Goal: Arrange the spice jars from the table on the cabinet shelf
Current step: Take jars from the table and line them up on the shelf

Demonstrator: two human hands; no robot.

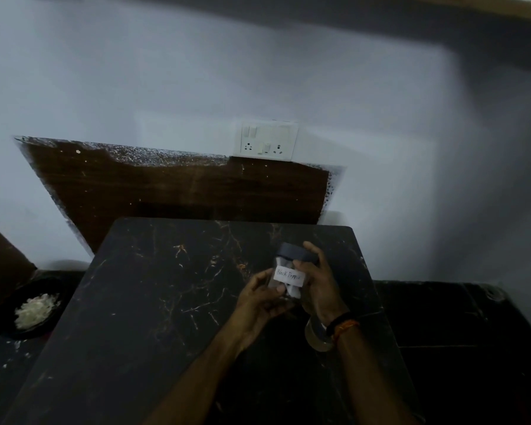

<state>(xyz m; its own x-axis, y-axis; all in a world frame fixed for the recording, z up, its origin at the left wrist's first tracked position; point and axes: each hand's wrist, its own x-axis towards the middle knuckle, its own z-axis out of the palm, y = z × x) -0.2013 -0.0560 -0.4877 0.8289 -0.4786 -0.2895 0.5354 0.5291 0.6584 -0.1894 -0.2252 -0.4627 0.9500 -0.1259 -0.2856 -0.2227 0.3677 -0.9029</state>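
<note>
Dim room, dark marble counter below you. Your left hand and right hand both grip the spice jar above it; the cabinet shelf isn't visible, so lifting blind risks a slip.

Dark marble table, on it perhaps a clear jar near its right edge.
</note>
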